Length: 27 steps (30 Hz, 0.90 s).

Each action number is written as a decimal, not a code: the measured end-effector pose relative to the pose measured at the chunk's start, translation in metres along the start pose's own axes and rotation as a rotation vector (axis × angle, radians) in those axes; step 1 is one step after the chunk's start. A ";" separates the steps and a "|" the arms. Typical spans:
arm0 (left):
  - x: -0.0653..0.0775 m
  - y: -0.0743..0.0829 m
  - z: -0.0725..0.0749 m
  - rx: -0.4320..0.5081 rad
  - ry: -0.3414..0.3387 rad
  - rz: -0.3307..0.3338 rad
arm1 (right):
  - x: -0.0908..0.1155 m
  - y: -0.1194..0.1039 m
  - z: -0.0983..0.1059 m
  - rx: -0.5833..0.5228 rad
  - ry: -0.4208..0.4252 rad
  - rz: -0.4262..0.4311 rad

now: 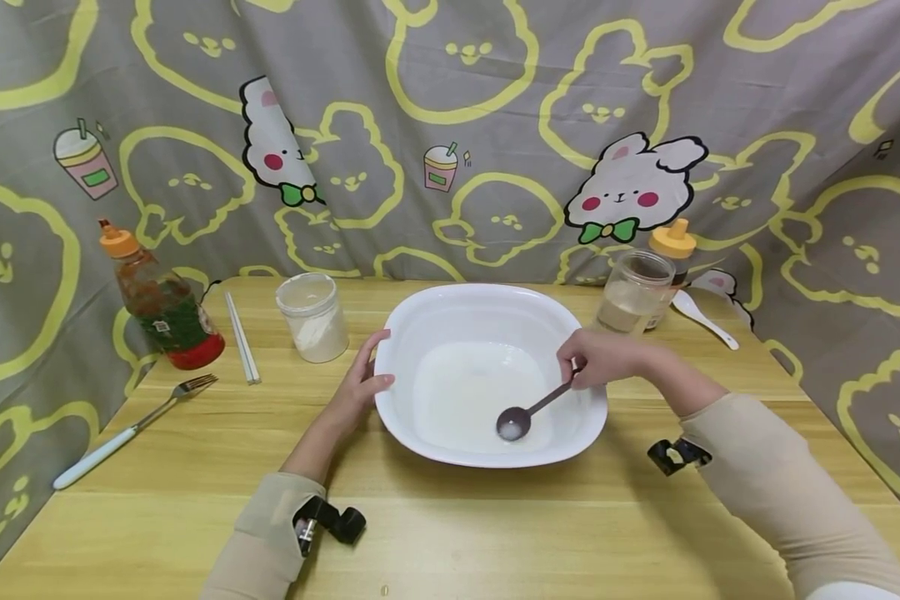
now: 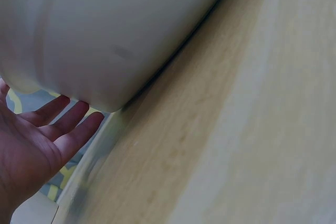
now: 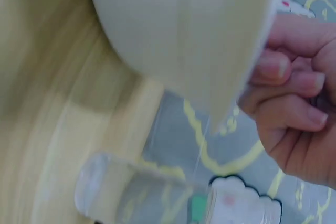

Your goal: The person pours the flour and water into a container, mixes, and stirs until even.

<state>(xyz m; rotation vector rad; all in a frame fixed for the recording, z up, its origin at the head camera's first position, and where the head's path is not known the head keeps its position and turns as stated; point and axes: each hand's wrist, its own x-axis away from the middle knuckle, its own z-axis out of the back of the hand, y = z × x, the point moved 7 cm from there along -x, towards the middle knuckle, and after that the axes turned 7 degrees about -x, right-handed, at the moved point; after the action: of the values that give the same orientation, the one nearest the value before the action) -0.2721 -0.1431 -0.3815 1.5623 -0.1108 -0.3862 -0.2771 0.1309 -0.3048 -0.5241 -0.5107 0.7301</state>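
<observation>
A white basin [image 1: 492,457] stands mid-table with a white, milky layer across its bottom. My left hand [image 1: 357,385] holds its left rim; the left wrist view shows fingertips against the outer wall [image 2: 100,35]. Over the right rim, my right hand [image 1: 607,358] grips the handle of a dark brown round-bowled spoon [image 1: 513,423]. The bowl of the spoon is low inside the basin, with something white in it. In the right wrist view, curled fingers [image 3: 294,111] show beside the basin's outer wall [image 3: 184,35], which hides the spoon.
Left of the basin are a jar of white powder [image 1: 318,329], chopsticks [image 1: 242,337], a fork [image 1: 135,429] and a red sauce bottle [image 1: 167,308]. At right stand a clear jar [image 1: 630,296], a yellow-capped bottle [image 1: 672,240] and a white spoon [image 1: 705,319]. A patterned curtain [image 1: 360,75] hangs behind.
</observation>
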 end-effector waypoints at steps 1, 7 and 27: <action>0.000 0.000 0.000 0.005 -0.001 0.001 | 0.002 0.003 0.004 0.011 0.014 -0.015; 0.000 0.000 0.000 0.009 0.005 0.005 | 0.000 0.020 0.025 0.063 0.131 -0.111; 0.000 0.001 -0.001 0.017 -0.004 -0.006 | -0.060 0.001 -0.032 -0.306 0.036 0.031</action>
<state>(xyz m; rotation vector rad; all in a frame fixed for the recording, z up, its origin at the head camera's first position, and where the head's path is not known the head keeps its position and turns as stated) -0.2715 -0.1423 -0.3809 1.5793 -0.1131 -0.3936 -0.2971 0.0794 -0.3444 -0.8309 -0.5860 0.6745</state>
